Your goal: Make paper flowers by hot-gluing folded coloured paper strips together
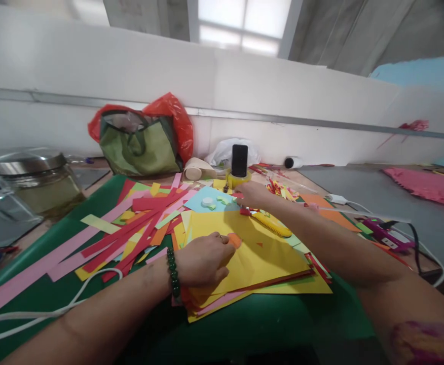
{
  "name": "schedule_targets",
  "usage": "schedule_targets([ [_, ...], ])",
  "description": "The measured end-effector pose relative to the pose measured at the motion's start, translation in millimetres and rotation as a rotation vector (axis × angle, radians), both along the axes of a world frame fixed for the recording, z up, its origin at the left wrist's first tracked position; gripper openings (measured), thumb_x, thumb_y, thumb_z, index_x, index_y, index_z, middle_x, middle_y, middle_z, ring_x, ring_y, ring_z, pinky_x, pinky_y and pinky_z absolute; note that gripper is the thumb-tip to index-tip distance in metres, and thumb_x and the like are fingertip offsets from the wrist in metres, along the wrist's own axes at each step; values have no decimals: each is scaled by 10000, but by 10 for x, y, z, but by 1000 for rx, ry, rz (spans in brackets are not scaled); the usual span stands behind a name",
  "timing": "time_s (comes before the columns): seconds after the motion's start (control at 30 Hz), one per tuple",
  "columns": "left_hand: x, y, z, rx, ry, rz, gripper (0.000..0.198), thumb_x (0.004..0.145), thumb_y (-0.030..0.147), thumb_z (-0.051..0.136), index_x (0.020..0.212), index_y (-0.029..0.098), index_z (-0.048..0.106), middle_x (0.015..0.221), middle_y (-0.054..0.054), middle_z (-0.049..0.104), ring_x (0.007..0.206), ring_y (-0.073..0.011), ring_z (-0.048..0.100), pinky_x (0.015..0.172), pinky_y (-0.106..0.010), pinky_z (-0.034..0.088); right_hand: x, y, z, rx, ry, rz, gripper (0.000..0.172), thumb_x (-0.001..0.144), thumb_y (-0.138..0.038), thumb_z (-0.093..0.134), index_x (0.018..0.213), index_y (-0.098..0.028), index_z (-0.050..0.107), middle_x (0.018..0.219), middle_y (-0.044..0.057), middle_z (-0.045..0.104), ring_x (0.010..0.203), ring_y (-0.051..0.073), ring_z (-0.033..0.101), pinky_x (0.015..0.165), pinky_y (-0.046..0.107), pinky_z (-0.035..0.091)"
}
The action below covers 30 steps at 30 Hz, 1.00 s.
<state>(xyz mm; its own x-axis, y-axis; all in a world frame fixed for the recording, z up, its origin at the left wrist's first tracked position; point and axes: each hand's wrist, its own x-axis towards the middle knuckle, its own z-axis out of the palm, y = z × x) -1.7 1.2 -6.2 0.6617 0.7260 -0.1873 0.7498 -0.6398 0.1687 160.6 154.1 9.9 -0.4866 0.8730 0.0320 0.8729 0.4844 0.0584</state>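
My left hand (pixel 202 261), with a green bead bracelet at the wrist, rests on a stack of yellow paper sheets (pixel 271 258). Its fingers are curled against a small orange paper piece (pixel 234 240). Farther forward, my right hand (pixel 251 195) reaches over the right edge of a light blue sheet (pixel 197 200). Its fingers are bunched downward, and whatever they hold is hidden. Light green paper pieces (pixel 224 200) and a small white round lid (pixel 207 202) lie beside it on the blue sheet. Just below that hand is a yellow ridged tool (pixel 271 224) with a red end.
Red, pink and yellow paper strips (pixel 142 218) spread over the green mat (pixel 104 248) at left. A glass jar (pixel 28 177) and a green bag (pixel 136 147) stand behind. A phone (pixel 239 159) stands upright at centre back. A purple power hub (pixel 387 235) with cables sits at right.
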Motion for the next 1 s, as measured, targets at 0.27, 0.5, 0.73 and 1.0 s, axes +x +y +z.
schedule_targets([
  [0.27, 14, 4, 13, 10, 34, -5, 198, 836, 273, 541, 990, 162, 598, 1138, -135, 629, 1037, -289, 576, 841, -397, 506, -215, 194, -244, -10, 143, -54, 305, 762, -112, 585, 1046, -163, 683, 1047, 141, 713, 994, 297, 648, 771, 330, 482],
  [0.5, 0, 5, -28, 15, -18, -19, 281, 826, 264, 540, 1069, 140, 607, 1164, -145, 627, 1040, -296, 574, 857, -408, 503, 175, -156, 113, -247, 701, -96, 220, 859, -162, 542, 1064, -153, 620, 883, 75, 719, 724, 154, 696, 631, 241, 539],
  [0.73, -1, 31, -61, 11, -56, -5, 302, 825, 250, 523, 1106, 171, 602, 1167, -122, 632, 1057, -277, 572, 882, -380, 483, 362, -816, 7, -725, 1090, -150, 123, 707, -138, 714, 803, -155, 638, 731, -6, 653, 588, 117, 680, 543, 198, 526],
  [1.0, 3, 30, -35, -16, -21, -6, 198, 842, 246, 526, 1003, 163, 607, 1179, -130, 616, 1053, -283, 563, 870, -399, 487, 422, -776, -193, -558, 1086, -136, 114, 659, -174, 743, 713, -166, 644, 622, -14, 649, 560, 116, 641, 530, 216, 519],
])
